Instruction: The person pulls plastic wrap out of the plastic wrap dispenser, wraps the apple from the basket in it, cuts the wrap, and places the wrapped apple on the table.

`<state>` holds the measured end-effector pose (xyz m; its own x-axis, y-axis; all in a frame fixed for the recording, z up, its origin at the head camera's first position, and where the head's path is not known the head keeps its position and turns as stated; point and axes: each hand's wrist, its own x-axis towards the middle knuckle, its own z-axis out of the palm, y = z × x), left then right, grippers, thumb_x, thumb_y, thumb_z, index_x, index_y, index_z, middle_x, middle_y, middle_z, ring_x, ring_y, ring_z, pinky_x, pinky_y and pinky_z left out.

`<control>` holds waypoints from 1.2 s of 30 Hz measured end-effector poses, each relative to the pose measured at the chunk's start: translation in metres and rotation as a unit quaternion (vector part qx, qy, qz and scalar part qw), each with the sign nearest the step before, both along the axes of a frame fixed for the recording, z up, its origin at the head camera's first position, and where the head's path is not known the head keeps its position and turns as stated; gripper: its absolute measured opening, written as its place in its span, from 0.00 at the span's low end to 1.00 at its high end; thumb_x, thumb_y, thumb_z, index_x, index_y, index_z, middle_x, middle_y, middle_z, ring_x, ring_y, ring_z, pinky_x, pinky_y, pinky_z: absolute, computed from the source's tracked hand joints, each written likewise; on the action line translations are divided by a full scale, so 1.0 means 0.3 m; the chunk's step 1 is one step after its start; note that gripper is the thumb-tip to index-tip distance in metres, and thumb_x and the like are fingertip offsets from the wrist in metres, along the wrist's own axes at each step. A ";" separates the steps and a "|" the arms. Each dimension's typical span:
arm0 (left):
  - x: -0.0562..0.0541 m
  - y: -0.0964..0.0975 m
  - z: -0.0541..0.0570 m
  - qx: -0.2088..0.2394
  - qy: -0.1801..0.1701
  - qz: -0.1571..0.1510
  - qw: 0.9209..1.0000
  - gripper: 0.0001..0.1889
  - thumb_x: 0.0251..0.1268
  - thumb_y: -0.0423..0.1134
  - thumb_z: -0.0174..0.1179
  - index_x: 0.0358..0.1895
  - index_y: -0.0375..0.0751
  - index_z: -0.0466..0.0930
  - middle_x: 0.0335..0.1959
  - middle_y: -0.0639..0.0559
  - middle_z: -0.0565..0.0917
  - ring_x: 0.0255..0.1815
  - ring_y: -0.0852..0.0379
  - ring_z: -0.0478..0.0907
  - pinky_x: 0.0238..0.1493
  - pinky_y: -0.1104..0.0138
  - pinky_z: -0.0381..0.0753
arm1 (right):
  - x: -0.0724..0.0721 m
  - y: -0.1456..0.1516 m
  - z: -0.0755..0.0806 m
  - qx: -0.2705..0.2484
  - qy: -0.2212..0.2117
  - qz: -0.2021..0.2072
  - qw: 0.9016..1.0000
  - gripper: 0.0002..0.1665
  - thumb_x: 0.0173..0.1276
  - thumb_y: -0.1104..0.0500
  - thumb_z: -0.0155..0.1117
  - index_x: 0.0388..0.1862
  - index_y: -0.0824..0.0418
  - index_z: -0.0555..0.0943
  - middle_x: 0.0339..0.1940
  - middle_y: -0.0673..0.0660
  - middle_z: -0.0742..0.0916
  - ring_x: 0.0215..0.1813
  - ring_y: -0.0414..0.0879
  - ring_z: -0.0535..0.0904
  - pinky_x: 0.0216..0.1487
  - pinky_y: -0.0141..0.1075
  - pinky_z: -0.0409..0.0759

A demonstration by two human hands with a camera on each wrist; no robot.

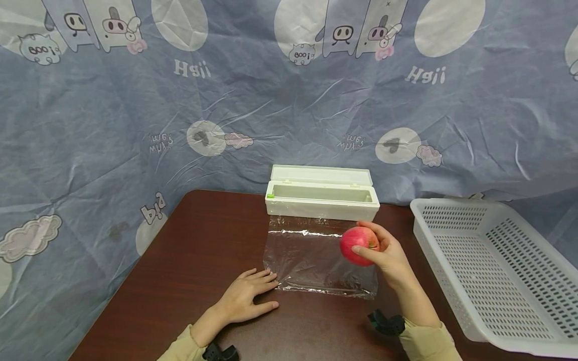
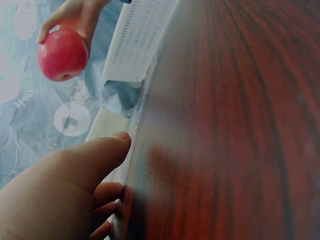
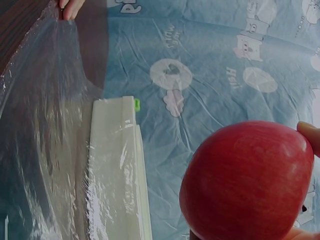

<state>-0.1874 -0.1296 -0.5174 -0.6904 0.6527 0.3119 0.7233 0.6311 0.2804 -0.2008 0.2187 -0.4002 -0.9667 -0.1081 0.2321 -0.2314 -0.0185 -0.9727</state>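
A red apple (image 1: 356, 245) is held by my right hand (image 1: 392, 255), thumb on one side and fingers on the other, raised over the right part of a clear sheet of plastic wrap (image 1: 311, 255). The same apple (image 3: 247, 180) fills the lower right of the right wrist view. My left hand (image 1: 247, 297) rests on the table with fingers straight, its fingertips touching the wrap's left edge. From the front of a white wrap dispenser box (image 1: 322, 209), its lid raised, the sheet stretches over the tabletop.
To the right stands a white perforated plastic basket (image 1: 510, 286). The dark wooden table (image 1: 180, 260) ends on the left at a slanted edge. Behind it hangs a blue-grey printed cloth (image 1: 253, 100). A small green piece (image 1: 270, 195) sits at the box's left end.
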 end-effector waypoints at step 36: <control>0.003 0.001 0.003 0.008 0.008 -0.003 1.000 0.28 0.64 0.61 0.52 0.58 0.47 0.78 0.61 0.52 0.75 0.64 0.53 0.68 0.63 0.50 0.62 | -0.053 -0.120 -0.061 0.052 -0.058 0.002 0.997 0.36 0.53 0.67 0.70 0.62 0.65 0.70 0.56 0.64 0.75 0.51 0.50 0.73 0.45 0.35 0.79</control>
